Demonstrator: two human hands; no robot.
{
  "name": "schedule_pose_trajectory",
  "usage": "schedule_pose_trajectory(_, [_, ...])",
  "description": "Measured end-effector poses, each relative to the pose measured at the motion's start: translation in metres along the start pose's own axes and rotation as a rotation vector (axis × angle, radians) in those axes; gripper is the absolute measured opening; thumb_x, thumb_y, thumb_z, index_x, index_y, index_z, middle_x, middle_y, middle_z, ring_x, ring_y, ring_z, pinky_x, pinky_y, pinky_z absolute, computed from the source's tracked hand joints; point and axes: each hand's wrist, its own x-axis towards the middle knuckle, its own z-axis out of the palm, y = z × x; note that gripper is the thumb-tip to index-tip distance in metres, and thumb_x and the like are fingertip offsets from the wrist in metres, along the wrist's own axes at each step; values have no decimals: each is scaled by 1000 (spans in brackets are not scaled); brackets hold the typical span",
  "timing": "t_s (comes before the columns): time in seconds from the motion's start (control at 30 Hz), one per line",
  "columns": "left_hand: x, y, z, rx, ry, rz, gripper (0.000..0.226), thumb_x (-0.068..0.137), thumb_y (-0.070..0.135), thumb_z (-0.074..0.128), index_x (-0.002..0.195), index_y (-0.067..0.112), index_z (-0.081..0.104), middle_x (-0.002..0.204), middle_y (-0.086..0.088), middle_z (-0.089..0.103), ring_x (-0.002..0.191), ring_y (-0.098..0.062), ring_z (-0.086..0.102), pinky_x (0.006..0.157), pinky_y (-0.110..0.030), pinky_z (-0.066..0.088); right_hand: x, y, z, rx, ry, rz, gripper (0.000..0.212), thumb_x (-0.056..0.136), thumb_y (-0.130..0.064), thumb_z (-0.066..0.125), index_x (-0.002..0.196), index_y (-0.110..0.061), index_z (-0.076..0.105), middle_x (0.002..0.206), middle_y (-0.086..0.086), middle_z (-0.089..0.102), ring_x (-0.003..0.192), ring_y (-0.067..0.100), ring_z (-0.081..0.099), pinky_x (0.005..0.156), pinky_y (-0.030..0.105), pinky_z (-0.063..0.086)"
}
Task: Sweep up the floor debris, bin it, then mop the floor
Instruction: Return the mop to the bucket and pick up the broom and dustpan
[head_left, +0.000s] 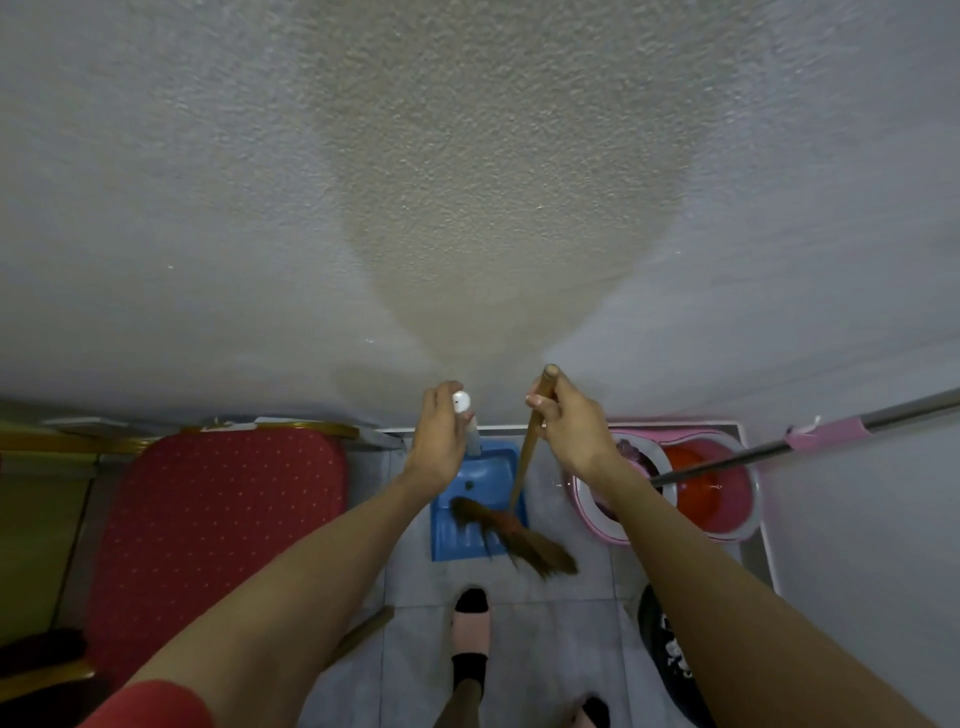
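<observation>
Seen from above, looking down at a grey tiled floor (561, 623) below a rough plastered wall (467, 182).

Left hand (441, 441), at about 11 o'clock from the frame's lower centre, curled round the upright handle of a blue dustpan (475, 499), a white cap showing at the handle's top between the fingers. Dustpan resting on the floor at the foot of the wall, open mouth facing 6 o'clock.

Right hand (569, 426), at about 1 o'clock, wrapped round the upper end of a wooden broom (524, 457), stick tip poking out above the fingers. Broom slanted down toward 7 o'clock, brown bristles (514, 535) splayed and blurred across the dustpan's front lip, part on the pan, part on the tiles just beyond at 4 o'clock. Debris too small or blurred to make out.

At 3 o'clock of the dustpan, a pink and white mop bucket (727, 514) with a red spinner basket, against the wall; mop handle (805, 439) with a pink grip rising from it toward 2 o'clock. Dark bin (662, 649) with pale scraps inside at 5 o'clock, partly hidden by the right forearm. Red padded chair (218, 519) with gold frame at 9 o'clock. Foot in a pink slipper (471, 626) and black sock at 6 o'clock, just short of the dustpan.
</observation>
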Motion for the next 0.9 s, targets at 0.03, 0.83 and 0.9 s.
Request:
schedule_pose_trajectory(0.03, [1, 0, 1, 2, -8, 18, 25, 96, 8, 48, 121, 4, 48, 117, -16, 48, 99, -21, 50, 79, -9, 28, 4, -2, 2, 12, -1, -11, 23, 102, -18, 44, 123, -14, 53, 111, 13, 65, 104, 28, 63, 95, 50, 52])
schedule_pose_trajectory(0.83, [2, -3, 2, -1, -85, 105, 55, 101, 11, 39, 152, 10, 18, 160, -9, 13, 147, -19, 18, 113, -17, 14, 30, 10, 20, 122, 15, 151, 53, 98, -9, 51, 147, -18, 32, 150, 11, 42, 134, 31, 44, 103, 41, 43])
schedule_pose_trajectory(0.9, [2, -5, 2, 43, -97, 135, 56, 101, 11, 39, 152, 11, 15, 161, -7, 8, 149, -18, 11, 115, -20, 11, 26, 11, 20, 116, 6, 153, 63, 98, -7, 51, 152, -21, 23, 154, 10, 36, 136, 32, 42, 102, 39, 44])
